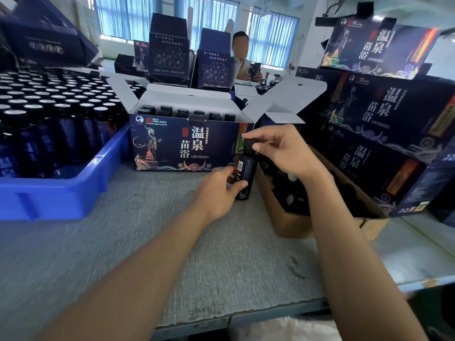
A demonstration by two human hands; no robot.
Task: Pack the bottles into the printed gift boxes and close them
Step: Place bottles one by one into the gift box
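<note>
A dark bottle (246,172) with a black cap stands upright on the grey table, just right of the open printed gift box (182,146). My left hand (218,190) grips the bottle's body low down. My right hand (280,148) pinches the black cap at the top. Inside the gift box, a row of several bottle caps (183,112) shows below the raised white flaps.
A blue crate (64,193) full of several capped bottles sits at the left. A brown carton (320,212) of black caps lies at the right, under stacked closed gift boxes (389,114). Empty upright boxes (168,48) and a seated person (242,60) are beyond.
</note>
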